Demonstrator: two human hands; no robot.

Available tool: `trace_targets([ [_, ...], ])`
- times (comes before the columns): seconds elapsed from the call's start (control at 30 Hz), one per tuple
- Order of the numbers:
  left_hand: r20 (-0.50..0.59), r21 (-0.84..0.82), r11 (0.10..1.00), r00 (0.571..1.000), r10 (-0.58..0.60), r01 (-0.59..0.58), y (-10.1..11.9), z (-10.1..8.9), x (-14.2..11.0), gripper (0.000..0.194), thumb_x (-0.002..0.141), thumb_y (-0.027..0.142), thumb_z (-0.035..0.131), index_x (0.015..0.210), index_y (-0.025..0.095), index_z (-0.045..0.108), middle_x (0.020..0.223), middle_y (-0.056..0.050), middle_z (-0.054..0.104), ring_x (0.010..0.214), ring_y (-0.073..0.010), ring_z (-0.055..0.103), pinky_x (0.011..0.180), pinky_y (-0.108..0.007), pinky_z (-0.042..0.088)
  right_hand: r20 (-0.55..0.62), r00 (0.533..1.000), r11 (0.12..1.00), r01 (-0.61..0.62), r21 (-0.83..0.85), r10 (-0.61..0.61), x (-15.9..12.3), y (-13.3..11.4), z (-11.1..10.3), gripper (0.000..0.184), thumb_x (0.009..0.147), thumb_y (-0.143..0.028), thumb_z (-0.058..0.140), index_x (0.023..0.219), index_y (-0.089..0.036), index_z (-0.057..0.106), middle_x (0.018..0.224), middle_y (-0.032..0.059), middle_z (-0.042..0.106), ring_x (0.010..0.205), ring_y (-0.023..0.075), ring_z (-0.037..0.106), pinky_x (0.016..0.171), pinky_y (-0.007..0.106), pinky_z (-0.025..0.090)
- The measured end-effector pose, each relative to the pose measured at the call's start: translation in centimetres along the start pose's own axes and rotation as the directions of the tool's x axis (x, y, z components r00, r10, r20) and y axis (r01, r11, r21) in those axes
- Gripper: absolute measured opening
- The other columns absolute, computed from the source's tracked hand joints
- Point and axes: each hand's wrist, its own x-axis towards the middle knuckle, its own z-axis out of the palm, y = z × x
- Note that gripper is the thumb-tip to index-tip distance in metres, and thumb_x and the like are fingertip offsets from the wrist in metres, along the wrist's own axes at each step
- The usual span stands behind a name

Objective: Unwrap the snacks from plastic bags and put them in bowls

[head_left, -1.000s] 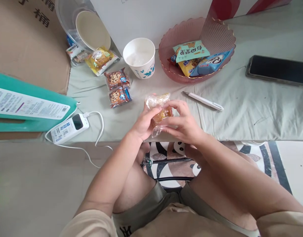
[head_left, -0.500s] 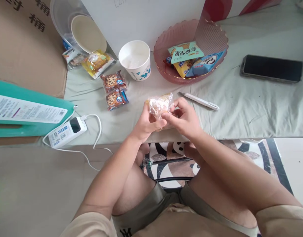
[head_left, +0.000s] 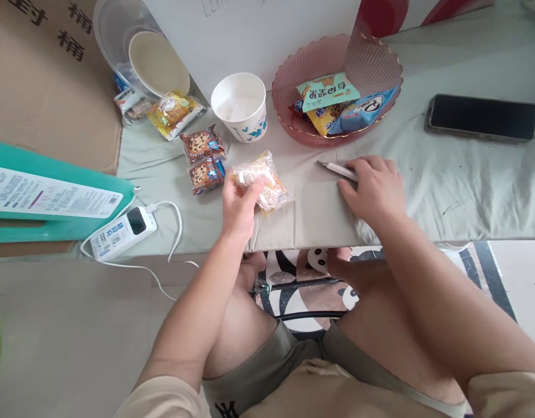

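Observation:
In my left hand (head_left: 239, 206) is a snack in a crinkled clear wrapper (head_left: 274, 188) with yellow showing through, thumb on top, just above the cloth. My right hand (head_left: 376, 188) is over the rear half of a slim white craft knife (head_left: 336, 169), fingers curled on one side and thumb on the other; the dark tip points left and the rear end is hidden. Two small packs of chocolate-chip cookies, an upper pack (head_left: 202, 143) and a lower pack (head_left: 207, 175), lie left of the wrapped snack. Behind it stands a white paper cup (head_left: 241, 107).
A pink ribbed bowl (head_left: 289, 119) with snack packets stands behind, and a black phone (head_left: 480, 118) lies right. A yellow snack packet (head_left: 174, 113) is at the back left. A white power bank (head_left: 123, 232) with a cable lies by a green container (head_left: 54, 197).
My right hand has let go of the wrapped snack and moved right onto the craft knife. My left hand has carried the snack a little left. The knife's tip has hardly moved.

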Motion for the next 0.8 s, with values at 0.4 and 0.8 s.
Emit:
trace_targets([
  [0.4,0.012,0.183,0.963,0.980,0.198,-0.197,-0.4,0.3,-0.4,0.058,0.078,0.075,0.073,0.108,0.025,0.064,0.101,-0.005,0.068,0.110,-0.0259,0.067,0.097,-0.038,0.052,0.531,0.841,0.392,-0.457,0.798,-0.100,-3.7,-8.5,-0.7,0.047,0.084,-0.065,0.073,0.097,-0.022,0.059,0.073,-0.0011,0.066,0.056,0.0108,0.055,0.053,0.026,0.045],
  [0.8,-0.019,0.262,0.932,0.964,0.265,-0.251,-0.6,0.8,-0.7,0.050,0.084,0.072,0.068,0.099,0.024,0.062,0.095,-0.004,0.065,0.105,-0.0240,0.066,0.095,-0.035,0.053,0.704,0.708,0.452,-0.609,0.652,-0.063,-3.8,-8.9,0.4,0.042,0.083,-0.059,0.070,0.072,-0.018,0.068,0.066,0.0014,0.064,0.055,0.0106,0.054,0.051,0.025,0.040],
])
